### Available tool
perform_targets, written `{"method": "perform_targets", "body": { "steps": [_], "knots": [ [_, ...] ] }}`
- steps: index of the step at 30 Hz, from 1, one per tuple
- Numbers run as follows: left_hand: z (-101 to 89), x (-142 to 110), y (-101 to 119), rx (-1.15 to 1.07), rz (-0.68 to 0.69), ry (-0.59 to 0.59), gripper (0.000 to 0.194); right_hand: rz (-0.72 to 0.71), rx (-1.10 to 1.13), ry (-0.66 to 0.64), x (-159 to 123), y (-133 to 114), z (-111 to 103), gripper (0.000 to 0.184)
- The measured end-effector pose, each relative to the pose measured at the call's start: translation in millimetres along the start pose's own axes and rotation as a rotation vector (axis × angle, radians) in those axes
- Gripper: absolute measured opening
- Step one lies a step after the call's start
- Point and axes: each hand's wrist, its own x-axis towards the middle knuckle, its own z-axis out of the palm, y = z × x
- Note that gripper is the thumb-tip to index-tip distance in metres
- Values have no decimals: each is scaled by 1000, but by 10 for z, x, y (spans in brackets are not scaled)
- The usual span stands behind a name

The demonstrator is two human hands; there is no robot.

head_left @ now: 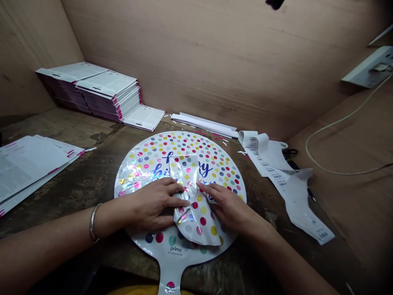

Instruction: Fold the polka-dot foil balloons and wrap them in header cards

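A round white foil balloon (138, 164) with coloured dots, blue script lettering and a tail toward me lies flat on the table. On top of it rests a folded dotted foil balloon (202, 221), narrow at its far end and wider near me. My left hand (156, 203) lies across the left side of the folded one, its fingers stretched out on the foil. Along the opposite edge, my right hand (229, 205) touches the fold with extended fingertips. Neither hand is visibly wrapped round the foil, and the undersides of the fingers are hidden.
Stacked printed cards (101, 88) stand at the back left, with more flat cards (37, 164) at the left. White strips (204, 123) lie along the back board. A curling label strip (282, 184), scissors (290, 152) and a cable (325, 170) are at the right.
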Motion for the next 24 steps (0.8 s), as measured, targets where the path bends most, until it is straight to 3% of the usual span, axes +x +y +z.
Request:
{"method": "perform_targets", "body": {
  "steps": [3,5,9,14,19,21,24],
  "knots": [
    [-24,-12,-6,-14,-2,-12,44,-61,-138,104,-2,23,38,61],
    [-31,-31,-23,-42,-12,-7,46,-141,-156,77,7,23,93,56],
    [37,-88,-86,-146,-84,67,54,-154,-10,14,8,-14,206,52],
    [212,-130,-111,-147,-201,162,26,-84,148,115,-29,-56,320,49],
    [252,-112,-109,-172,-234,204,24,-108,225,258,-23,-58,395,39],
    [231,-91,-113,-167,-256,219,22,-43,261,306,-15,-76,390,30],
    [204,-25,-103,-104,-377,241,15,169,316,328,9,-109,366,22]
  ]
}}
